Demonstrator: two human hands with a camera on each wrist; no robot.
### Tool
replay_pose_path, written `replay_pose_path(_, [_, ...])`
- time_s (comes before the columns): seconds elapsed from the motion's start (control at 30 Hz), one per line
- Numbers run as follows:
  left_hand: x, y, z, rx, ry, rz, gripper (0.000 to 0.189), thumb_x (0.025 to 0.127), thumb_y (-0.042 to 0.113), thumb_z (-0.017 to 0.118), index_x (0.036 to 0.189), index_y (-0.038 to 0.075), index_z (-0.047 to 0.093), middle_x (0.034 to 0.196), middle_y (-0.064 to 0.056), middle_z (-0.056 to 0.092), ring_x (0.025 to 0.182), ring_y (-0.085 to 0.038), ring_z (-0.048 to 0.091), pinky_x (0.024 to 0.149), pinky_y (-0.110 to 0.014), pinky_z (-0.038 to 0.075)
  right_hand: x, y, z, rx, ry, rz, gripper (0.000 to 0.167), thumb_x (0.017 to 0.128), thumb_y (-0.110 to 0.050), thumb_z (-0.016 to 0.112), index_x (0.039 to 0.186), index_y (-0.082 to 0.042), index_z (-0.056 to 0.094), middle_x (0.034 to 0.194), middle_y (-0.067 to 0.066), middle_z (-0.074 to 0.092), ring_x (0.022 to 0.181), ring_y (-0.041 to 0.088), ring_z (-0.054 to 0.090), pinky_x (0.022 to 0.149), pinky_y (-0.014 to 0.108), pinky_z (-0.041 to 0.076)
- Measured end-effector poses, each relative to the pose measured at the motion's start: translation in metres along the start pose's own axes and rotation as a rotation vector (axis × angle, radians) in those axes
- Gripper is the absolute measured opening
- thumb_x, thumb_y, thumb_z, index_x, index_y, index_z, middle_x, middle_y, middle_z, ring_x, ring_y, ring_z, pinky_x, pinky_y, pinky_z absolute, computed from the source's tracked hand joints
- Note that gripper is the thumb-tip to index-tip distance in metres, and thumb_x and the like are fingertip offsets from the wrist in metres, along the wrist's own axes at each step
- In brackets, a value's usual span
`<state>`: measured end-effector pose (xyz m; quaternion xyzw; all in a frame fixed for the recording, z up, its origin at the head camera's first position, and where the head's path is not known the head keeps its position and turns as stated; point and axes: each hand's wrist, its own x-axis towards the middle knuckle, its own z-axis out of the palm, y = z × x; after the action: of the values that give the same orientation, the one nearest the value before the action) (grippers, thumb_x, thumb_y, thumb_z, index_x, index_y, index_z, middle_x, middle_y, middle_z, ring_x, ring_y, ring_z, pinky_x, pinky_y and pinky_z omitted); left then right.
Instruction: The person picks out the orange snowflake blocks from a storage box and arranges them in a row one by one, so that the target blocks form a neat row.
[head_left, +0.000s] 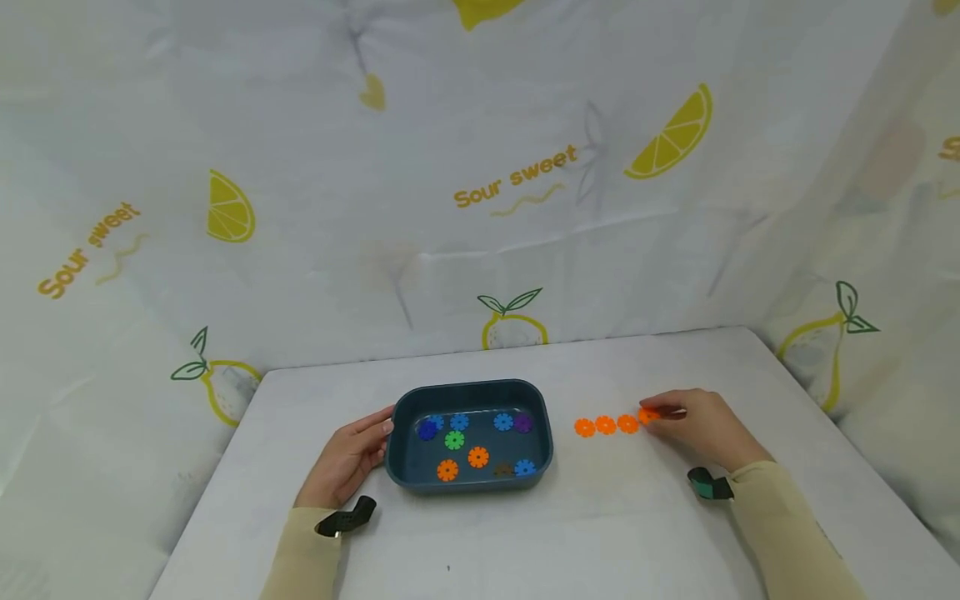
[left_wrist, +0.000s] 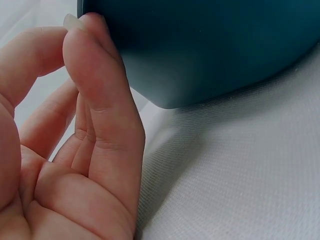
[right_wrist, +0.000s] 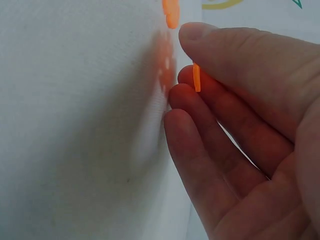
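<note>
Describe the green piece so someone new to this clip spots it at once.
On the white table, find the dark blue tray touched by the left hand. Inside it, just left of centre, lies the green piece, a flat notched disc. It is the only green one; its neighbours are blue discs and orange discs.

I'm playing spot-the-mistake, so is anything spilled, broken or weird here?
Nothing looks spilled or broken. Just one tiny dark speck looks odd, in front of the dark blue tray, because the white table around it is plain.
</note>
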<state>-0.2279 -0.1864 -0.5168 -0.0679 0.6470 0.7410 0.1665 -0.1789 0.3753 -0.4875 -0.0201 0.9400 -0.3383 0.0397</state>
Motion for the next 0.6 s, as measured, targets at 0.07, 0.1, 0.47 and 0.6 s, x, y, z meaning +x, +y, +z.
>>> replay_pose_path(0.07, [-0.0005, -0.0012, -0.0013, -0.001, 0.003, -0.005, 0.059, 0.102, 0.025, 0.077, 0.155, 0.009, 0.058, 0.102, 0.002, 0.075, 0.082, -0.007, 0.063, 0.073, -0.017, 0.056, -0.0001, 0.0013, 0.0017, -0.003, 0.0, -0.008, 0.04, 0.097, -0.033, 0.082, 0.133, -0.016, 0.078, 0.134, 0.014, 0.075, 0.122, 0.038, 0.069, 0.102, 0.058, 0.057])
replay_pose_path(0.1, [-0.0009, -0.0016, -0.0016, -0.001, 0.003, -0.008, 0.059, 0.102, 0.026, 0.078, 0.156, 0.009, 0.058, 0.102, 0.002, 0.075, 0.082, -0.007, 0.063, 0.073, -0.017, 0.056, -0.0005, 0.0018, 0.0023, -0.008, 0.003, -0.01, 0.04, 0.097, -0.034, 0.082, 0.132, -0.016, 0.079, 0.134, 0.014, 0.075, 0.121, 0.038, 0.07, 0.102, 0.058, 0.057])
replay_pose_path(0.47, [-0.0009, -0.0011, 0.0003, -0.007, 0.011, -0.003, 0.057, 0.103, 0.026, 0.077, 0.155, 0.009, 0.06, 0.101, 0.002, 0.076, 0.08, -0.007, 0.063, 0.071, -0.016, 0.056, -0.0008, 0.0025, 0.0069, -0.038, 0.035, -0.027, 0.038, 0.096, -0.032, 0.084, 0.13, -0.014, 0.08, 0.132, 0.015, 0.076, 0.118, 0.038, 0.072, 0.1, 0.057, 0.059])
replay_pose_path(0.6, [-0.0004, 0.0001, 0.0002, -0.012, 0.007, 0.0, 0.057, 0.102, 0.025, 0.077, 0.154, 0.009, 0.06, 0.102, 0.002, 0.076, 0.08, -0.007, 0.063, 0.072, -0.017, 0.056, -0.0006, 0.0023, 0.0053, -0.04, 0.03, -0.021, 0.039, 0.096, -0.033, 0.083, 0.131, -0.016, 0.079, 0.134, 0.014, 0.076, 0.119, 0.038, 0.072, 0.101, 0.058, 0.058])
